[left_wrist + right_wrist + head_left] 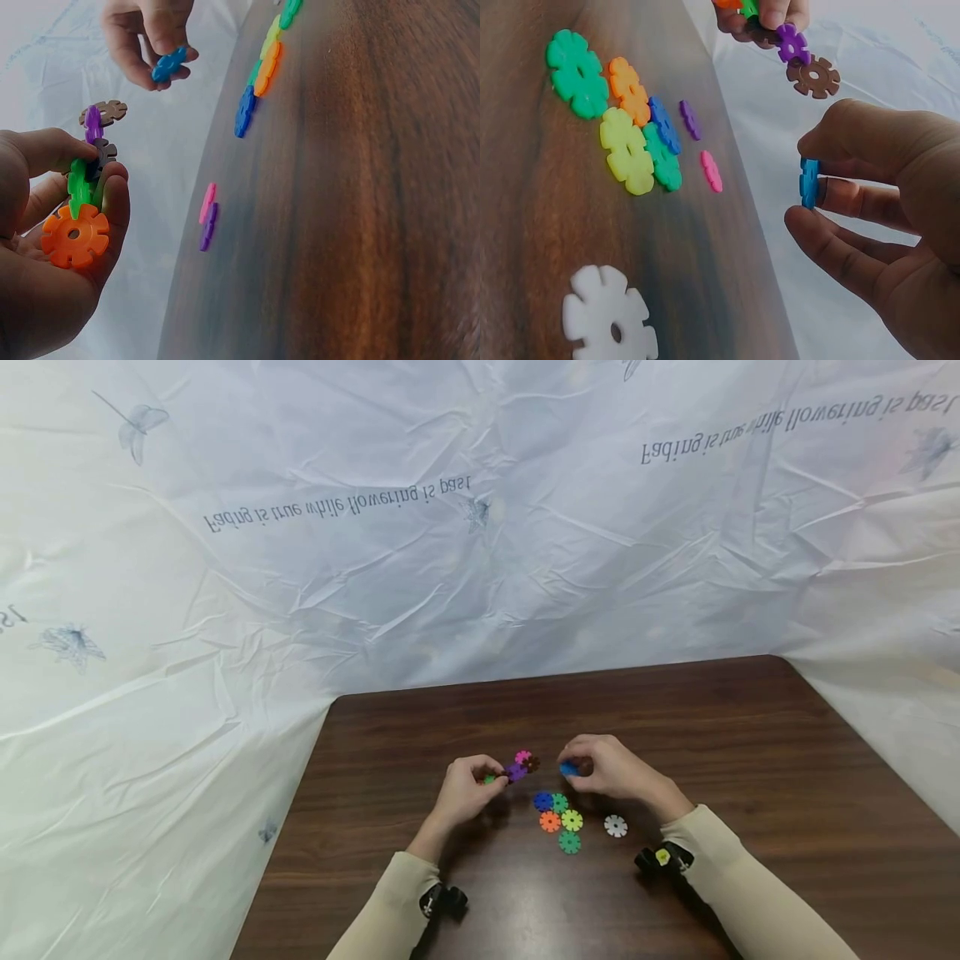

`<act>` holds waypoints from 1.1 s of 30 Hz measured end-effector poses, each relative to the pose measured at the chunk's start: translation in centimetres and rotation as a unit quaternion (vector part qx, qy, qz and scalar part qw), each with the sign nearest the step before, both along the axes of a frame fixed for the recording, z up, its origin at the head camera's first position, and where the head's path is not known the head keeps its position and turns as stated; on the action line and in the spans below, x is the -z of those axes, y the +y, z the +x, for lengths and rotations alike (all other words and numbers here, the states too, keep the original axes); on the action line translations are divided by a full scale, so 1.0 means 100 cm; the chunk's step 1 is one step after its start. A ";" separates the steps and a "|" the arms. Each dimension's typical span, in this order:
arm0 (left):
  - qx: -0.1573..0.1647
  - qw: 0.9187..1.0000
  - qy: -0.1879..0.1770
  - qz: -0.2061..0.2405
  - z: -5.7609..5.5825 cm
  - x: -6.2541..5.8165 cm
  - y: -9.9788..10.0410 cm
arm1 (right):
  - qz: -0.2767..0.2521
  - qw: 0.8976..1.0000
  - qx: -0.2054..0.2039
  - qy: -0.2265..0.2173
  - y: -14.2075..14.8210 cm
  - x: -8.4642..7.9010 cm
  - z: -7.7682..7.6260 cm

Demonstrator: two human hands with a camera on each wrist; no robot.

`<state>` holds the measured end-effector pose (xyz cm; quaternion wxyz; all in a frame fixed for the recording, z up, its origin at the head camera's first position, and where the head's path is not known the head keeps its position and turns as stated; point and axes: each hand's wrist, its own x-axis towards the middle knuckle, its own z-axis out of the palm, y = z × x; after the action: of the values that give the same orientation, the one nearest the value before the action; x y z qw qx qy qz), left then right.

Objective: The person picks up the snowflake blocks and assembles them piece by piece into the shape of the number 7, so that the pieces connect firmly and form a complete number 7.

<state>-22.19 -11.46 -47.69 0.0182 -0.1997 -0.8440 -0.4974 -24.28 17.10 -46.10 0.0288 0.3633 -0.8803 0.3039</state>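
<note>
My left hand (467, 792) grips a chain of slotted plastic discs joined edge to edge. In the left wrist view it runs from an orange disc (75, 236) through a green disc (79, 187) and a dark one (105, 156) to a purple disc (92, 124) and a brown disc (112, 112) at the free end. Thumb and fingers close around the middle of the chain. To the right, my right hand (611, 766) pinches a single blue disc (808, 182) by its edges between thumb and fingertips. A gap separates this disc from the chain's brown end. Both hands are above the table.
On the dark wooden table (360, 860) lies a cluster with dark blue (543, 802), orange (550, 822), yellow (572, 820) and green discs (569, 842). A white disc (616, 825) lies right of it. Pink (711, 171) and purple discs (690, 120) lie farther back. White printed sheeting (480, 568) hangs around the table.
</note>
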 end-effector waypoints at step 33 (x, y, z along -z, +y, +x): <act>0.004 1.000 0.001 -0.001 -0.003 0.002 -0.001 | 0.004 1.000 -0.006 -0.006 -0.015 -0.017 -0.004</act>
<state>-22.45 -11.51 -47.84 0.0165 -0.2036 -0.8435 -0.4968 -24.66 15.60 -44.40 0.0206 0.3673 -0.8792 0.3029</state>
